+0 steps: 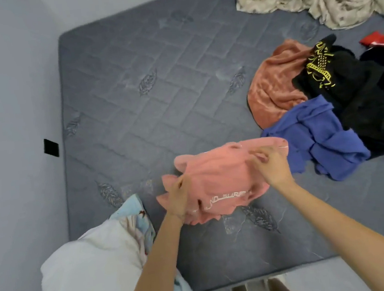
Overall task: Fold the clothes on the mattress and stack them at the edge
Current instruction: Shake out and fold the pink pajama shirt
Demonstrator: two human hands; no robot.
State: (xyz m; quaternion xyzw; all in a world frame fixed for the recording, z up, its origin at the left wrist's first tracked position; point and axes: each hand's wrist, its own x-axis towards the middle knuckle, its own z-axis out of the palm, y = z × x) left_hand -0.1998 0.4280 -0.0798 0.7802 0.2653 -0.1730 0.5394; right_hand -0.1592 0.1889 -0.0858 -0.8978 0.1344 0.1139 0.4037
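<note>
**Pink shirt held up for spreading**

While both hands pinch it, the crumpled salmon-pink cotton shirt with white lettering (218, 178) hangs just above the near part of the grey quilted mattress (132, 92). The left hand (180, 197) grips its lower left edge and the right hand (269, 162) its upper right edge, fingers closed on cloth, probably to shake it flat. Its long axis runs from lower left to upper right.
</note>
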